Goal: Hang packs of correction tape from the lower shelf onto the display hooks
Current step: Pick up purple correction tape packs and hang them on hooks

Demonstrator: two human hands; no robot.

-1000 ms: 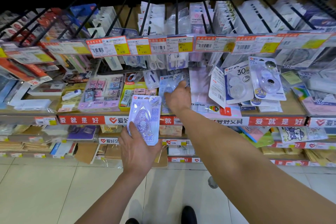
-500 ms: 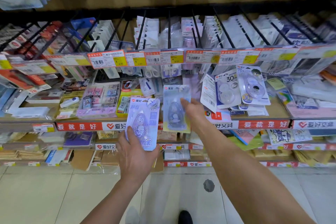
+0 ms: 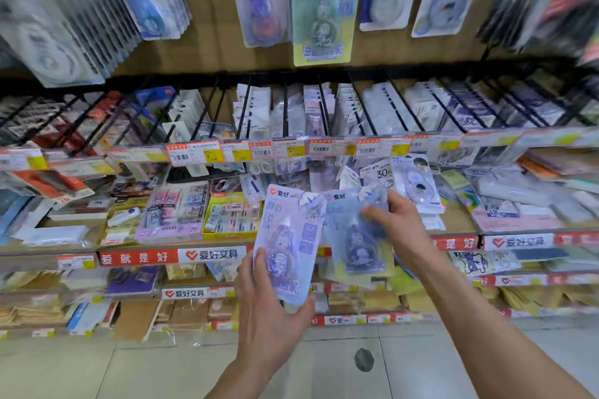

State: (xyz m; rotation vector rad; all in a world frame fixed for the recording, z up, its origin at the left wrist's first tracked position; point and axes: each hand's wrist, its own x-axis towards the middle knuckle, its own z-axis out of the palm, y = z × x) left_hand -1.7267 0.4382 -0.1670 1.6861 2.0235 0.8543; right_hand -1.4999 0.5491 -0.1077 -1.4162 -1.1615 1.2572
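Store shelving fills the view; pale tiled floor (image 3: 97,366) runs along the near edge, with a dark spot (image 3: 364,359) on it between the two forearms. Top of the view is blurred: big hanging packs (image 3: 321,6) against a brown back panel. Below them a row of black display hooks (image 3: 285,107) sticks out toward the camera, most loaded with white and pale packs, hooks left of centre only part filled. A strip of orange-yellow price tags (image 3: 194,154) runs along the hook tips. Under it sits the lower shelf (image 3: 453,220), its red front strip (image 3: 139,257) printed in white. On the shelf: a yellow eraser box (image 3: 231,215) left of centre, a pink-purple eraser box (image 3: 171,217) just left of that, and a clear 30m tape pack (image 3: 416,185) leaning on the right.

Task things: two correction tape packs, both in the air in front of the lower shelf's edge, below the hooks, on no hook.
- purple pack (image 3: 288,243): upright, tilted slightly right. The left hand (image 3: 269,324) holds it from the bottom, grip clamped on its lower edges, thumb on the right side.
- blue pack (image 3: 353,236): yellow bottom, just right of the purple one, its left edge tucked behind it. The right hand (image 3: 398,230) holds it from the right, grip clamped on it, fingers across the front.

Pack print is too blurred to read.
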